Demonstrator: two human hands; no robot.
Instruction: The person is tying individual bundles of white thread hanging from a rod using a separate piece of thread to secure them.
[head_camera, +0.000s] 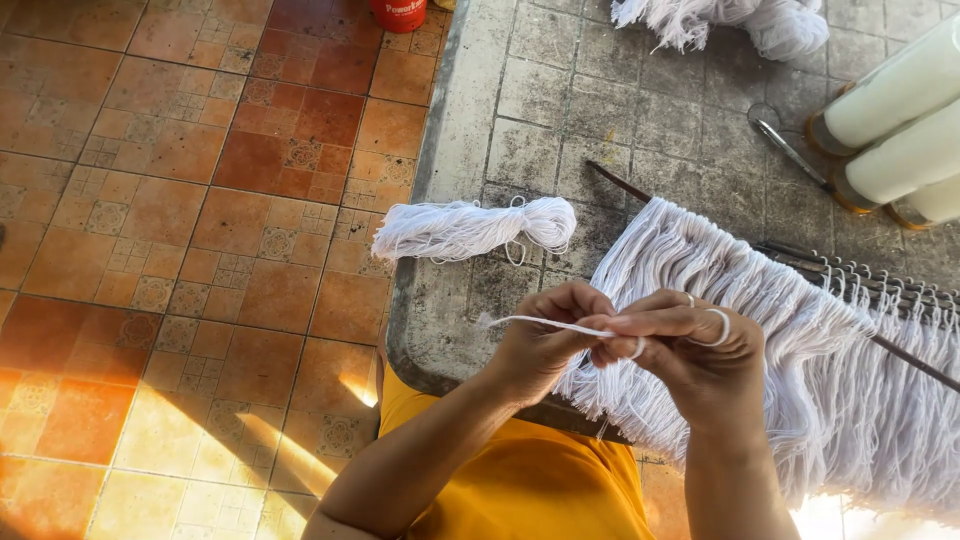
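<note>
My left hand (548, 338) and my right hand (690, 345) meet over the near edge of a grey tiled table (470, 110). Both pinch a short white cord (545, 323) that sticks out to the left. The cord loops around my right fingers. Just behind my hands a thick fringe of white cords (800, 330) hangs from a dark rod (640, 192) lying across the table.
A loose bundle of white cord (470, 228) lies on the table's left part. More white yarn (730, 20) sits at the far edge. White thread cones (900, 130) and scissors (790, 150) rest at right. A red container (400, 14) stands on the orange tiled floor (180, 250).
</note>
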